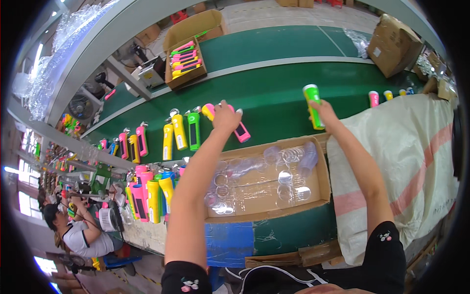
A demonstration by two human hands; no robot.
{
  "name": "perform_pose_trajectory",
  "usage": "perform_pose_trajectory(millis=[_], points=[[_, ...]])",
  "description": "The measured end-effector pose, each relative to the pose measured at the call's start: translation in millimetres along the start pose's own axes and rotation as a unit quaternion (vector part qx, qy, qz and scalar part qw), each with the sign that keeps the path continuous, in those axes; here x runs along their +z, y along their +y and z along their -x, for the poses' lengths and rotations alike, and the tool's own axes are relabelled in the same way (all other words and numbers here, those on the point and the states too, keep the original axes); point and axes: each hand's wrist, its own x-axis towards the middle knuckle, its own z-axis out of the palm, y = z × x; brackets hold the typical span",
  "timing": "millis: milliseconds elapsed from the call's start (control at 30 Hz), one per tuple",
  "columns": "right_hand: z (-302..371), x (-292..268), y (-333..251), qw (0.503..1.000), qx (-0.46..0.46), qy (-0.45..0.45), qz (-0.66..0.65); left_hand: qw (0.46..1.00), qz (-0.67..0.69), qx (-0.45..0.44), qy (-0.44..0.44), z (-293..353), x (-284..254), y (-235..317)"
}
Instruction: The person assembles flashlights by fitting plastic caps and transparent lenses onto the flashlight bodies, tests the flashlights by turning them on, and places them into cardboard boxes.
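Observation:
My right hand (324,116) is wrapped round a green and yellow toy flashlight (314,105) with a white end, held upright over the green belt. Over at the middle of the belt, my left hand (226,118) has its fingers closed on a flashlight, mostly hidden beneath the hand. A pink flashlight (241,132) with a dark panel shows at the hand's right side, and a yellow one with a pink end (209,111) at its left. Left of that hand lie a green flashlight (194,131) and yellow flashlights (179,132) with shiny round ends.
An open cardboard box (264,215) with clear plastic rings and cups stands before me. Flashlights fill a carton (188,78) beyond the belt and cluster at left (147,196). A white woven sack (391,157) lies at right. A co-worker (83,230) sits at far left.

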Motion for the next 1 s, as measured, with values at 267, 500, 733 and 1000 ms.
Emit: perform_pose_trajectory(millis=[267,500,733,1000], points=[[-69.5,-46.0,24.1,0.956,-0.029,0.102,0.273,0.987,-0.073,-0.134,-0.048,-41.3,35.9,-1.1],[2.1,-40.8,-35.6,0.775,-0.361,0.268,0.443,0.960,0.261,0.074,0.064,25.0,-34.0,72.3],[234.6,115.0,-84.5,0.970,-0.205,-0.130,-0.031,0.857,0.474,0.165,-0.116,220.8,-143.6,53.3],[346.8,129.0,-21.6,0.972,-0.092,-0.181,-0.115,0.825,0.484,0.108,-0.271,372.6,-111.6,-20.3]])
